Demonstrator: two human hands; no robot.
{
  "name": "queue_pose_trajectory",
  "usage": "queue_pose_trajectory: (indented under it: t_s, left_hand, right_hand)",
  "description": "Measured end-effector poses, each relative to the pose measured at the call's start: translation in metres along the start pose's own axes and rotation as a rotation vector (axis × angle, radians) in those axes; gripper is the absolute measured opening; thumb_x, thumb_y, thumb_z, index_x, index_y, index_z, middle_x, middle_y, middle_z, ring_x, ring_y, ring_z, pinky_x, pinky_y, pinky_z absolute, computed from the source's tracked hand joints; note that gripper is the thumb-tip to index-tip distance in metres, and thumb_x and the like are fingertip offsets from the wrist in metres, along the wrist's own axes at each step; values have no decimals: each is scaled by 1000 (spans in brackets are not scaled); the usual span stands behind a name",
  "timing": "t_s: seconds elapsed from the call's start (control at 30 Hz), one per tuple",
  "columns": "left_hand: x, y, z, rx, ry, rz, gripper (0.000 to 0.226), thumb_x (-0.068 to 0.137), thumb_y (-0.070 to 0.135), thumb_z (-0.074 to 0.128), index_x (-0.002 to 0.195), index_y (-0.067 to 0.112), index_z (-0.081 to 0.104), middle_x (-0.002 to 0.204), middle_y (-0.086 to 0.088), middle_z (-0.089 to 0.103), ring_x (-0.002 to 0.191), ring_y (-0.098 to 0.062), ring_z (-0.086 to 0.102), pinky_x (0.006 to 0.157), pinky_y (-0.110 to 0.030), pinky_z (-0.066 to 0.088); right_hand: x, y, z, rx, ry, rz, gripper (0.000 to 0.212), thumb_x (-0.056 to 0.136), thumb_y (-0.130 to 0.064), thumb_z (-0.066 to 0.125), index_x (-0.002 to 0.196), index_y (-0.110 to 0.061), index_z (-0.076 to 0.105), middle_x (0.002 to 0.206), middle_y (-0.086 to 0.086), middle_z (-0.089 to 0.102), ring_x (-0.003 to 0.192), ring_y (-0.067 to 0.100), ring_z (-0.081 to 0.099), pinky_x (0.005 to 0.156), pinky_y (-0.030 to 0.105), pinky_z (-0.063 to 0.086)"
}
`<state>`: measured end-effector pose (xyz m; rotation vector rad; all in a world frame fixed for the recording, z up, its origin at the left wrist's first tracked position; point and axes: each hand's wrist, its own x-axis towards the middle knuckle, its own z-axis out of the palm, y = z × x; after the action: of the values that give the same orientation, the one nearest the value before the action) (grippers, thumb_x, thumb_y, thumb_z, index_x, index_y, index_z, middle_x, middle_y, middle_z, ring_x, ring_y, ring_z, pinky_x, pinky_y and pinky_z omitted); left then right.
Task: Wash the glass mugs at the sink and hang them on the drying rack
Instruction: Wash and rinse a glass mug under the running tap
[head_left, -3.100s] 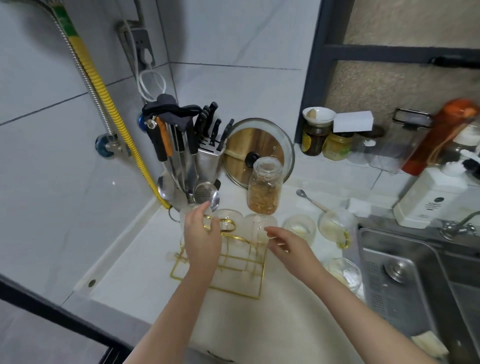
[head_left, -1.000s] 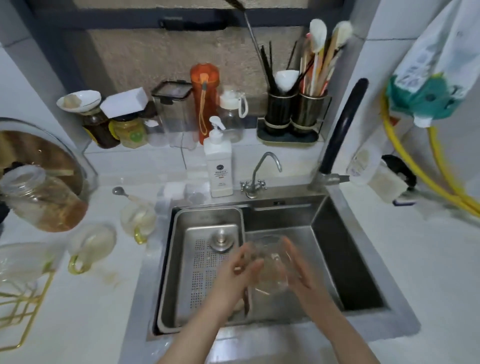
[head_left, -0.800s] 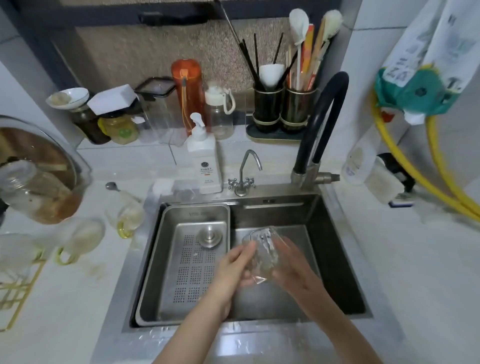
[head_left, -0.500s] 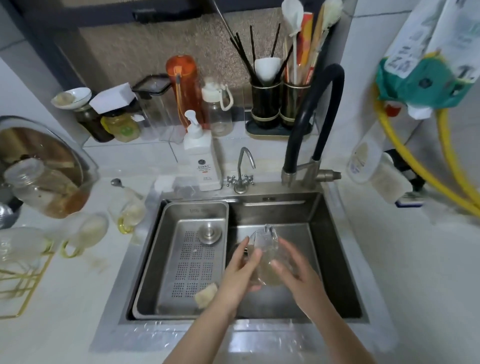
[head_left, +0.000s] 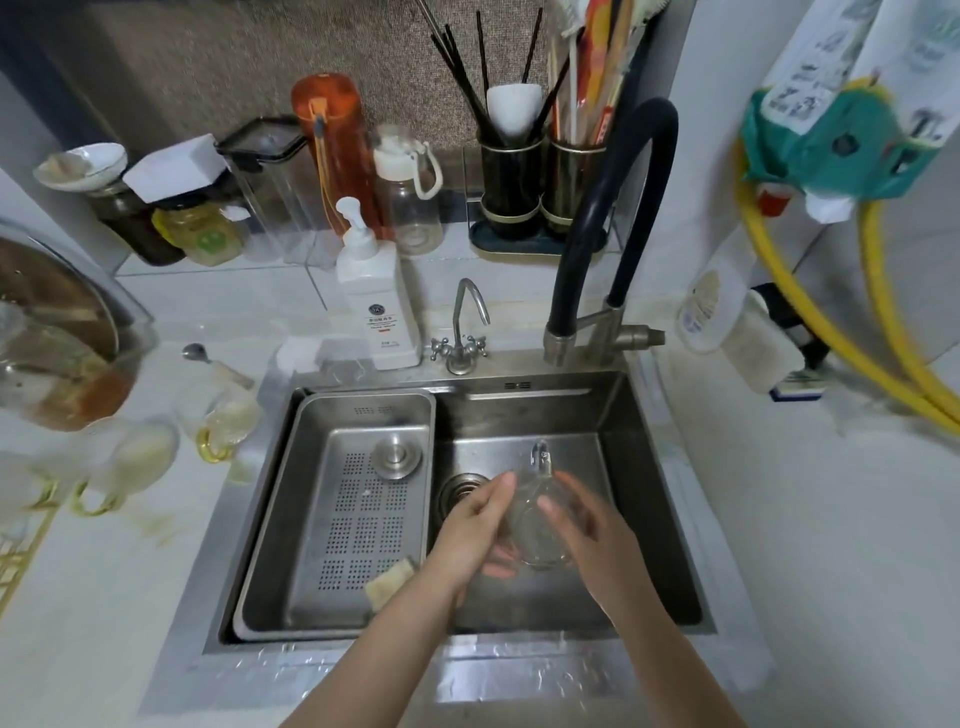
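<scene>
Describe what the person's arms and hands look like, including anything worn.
Both forearms are bare to the bottom edge of the picture: no sleeves show. The left hand and right hand wear no gloves, and no rings, watch or bracelet can be seen. Motion blur hides the fingernails.

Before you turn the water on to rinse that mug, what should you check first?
1. Glass mug held over the sink basin: ok.
2. Both hands on it, left hand and right hand: ok.
3. Black hose faucet spout over the basin: ok, but it ends behind the mug, not above it.
4. Water running: cannot tell, no stream shows.
5. Drain uncovered: ok; the stopper sits in the strainer tray.
6. Soap bottle within reach behind the sink: ok.
</scene>
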<state>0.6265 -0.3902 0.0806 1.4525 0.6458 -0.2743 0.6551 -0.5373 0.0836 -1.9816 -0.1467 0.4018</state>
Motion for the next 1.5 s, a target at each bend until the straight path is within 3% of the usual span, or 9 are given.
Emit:
queue_pose_trajectory:
  t_s: [0.13,0.3,0.47,0.67,0.9,1.03,1.13,1.27,1.5]
  left_hand:
    - [5,-1,-2,21,-9,43,53,83,46,66,133,36,51,116,3,62,76,-9,70,56,-24,56]
    - [10,1,-2,161,26,215,87,74,29,80,146,30,30,110,11,55,107,-7,56,100,-34,48]
    - [20,24,-7,-8,-29,200,109,60,47,79,149,30,19,116,8,61,105,0,59,80,-9,50]
    - [41,46,-15,-42,-182,196,100,50,43,85,137,23,41,126,0,60,116,-18,60,101,-41,48]
    - [57,43,-3,151,-35,377,99,46,42,88,131,40,37,130,6,52,120,-2,51,99,-16,41]
    - [63,44,5,173,-6,423,98,48,44,88,132,42,39,132,8,50,124,-5,48,108,-28,38]
    - [68,47,12,161,3,430,102,46,47,88,135,38,38,132,8,51,124,-6,48,110,-34,38]
    - [72,56,22,140,5,430,92,43,50,89,119,62,39,130,16,50,123,0,49,106,-27,41]
    - [70,67,27,143,3,480,89,46,42,90,118,61,41,129,13,52,122,0,50,103,-21,41]
  right_hand:
    - [3,-3,-3,200,-66,142,42,74,-60,59,112,-44,53,117,-17,57,107,6,57,99,39,49]
    - [18,-13,-10,267,-14,215,40,78,-51,67,105,-27,49,109,0,59,100,15,60,95,44,50]
    - [31,-17,-19,437,-78,54,22,89,-17,63,105,-25,51,105,2,57,90,7,62,79,27,53]
    - [46,-13,-30,402,-224,-67,50,79,-22,70,122,-15,46,112,-5,60,100,5,63,78,20,52]
    - [97,-1,-62,365,15,13,34,93,-39,49,117,-18,61,120,4,64,113,21,61,98,40,49]
    - [145,11,-88,277,222,75,13,95,-28,56,105,-21,59,110,10,65,101,27,64,91,41,53]
    - [181,20,-100,171,282,152,37,92,-30,61,123,-16,49,117,6,59,103,24,60,95,45,52]
    - [218,26,-108,89,356,157,39,90,-24,63,119,-6,45,108,11,58,104,33,60,94,54,49]
    - [245,36,-116,-58,406,96,23,97,-14,48,114,-4,59,100,17,64,98,38,63,92,53,49]
